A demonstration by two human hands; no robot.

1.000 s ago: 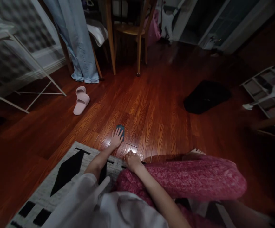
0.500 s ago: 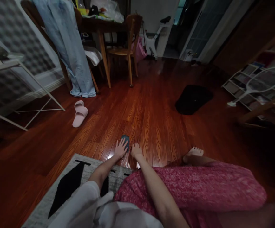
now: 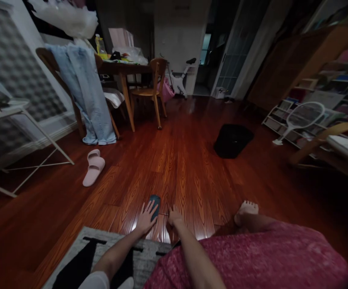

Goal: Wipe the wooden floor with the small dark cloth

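Left hand (image 3: pixel 145 219) flat on a dark blue object (image 3: pixel 154 200), right hand (image 3: pixel 175 217) just beside it.
Past the far edge of the grey rug (image 3: pixel 112 237), the blue object lies on the wooden floor (image 3: pixel 186 172) under the left hand's loosely spread fingers; the right hand's fingers look curled, though I can't tell whether they grip anything. Beyond are a bare foot (image 3: pixel 246 210), a pink slipper (image 3: pixel 92 176), a black object (image 3: pixel 233 140) and jeans (image 3: pixel 91 96) draped over a chair (image 3: pixel 47 60).
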